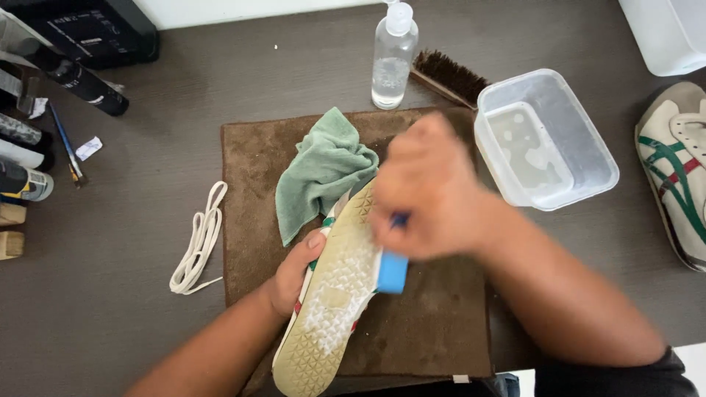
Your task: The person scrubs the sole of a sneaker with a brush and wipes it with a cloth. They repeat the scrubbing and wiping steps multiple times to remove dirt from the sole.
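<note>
Mat (434, 323) at centre of worktop (147, 294). On mat: shoe (331, 294) sole-up, cloth (320, 173) behind it. Left of mat: lace (197, 242); tubes and cans (22, 158) at far left edge. Behind mat: spray bottle (392, 59), brush (447, 76). Right of mat: tub (548, 140); second shoe (676, 169) beyond it.

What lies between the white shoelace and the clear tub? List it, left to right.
In the head view, between the shoelace and the tub: the brown mat, a green cloth, the upturned shoe, and the right hand with a blue brush.
</note>
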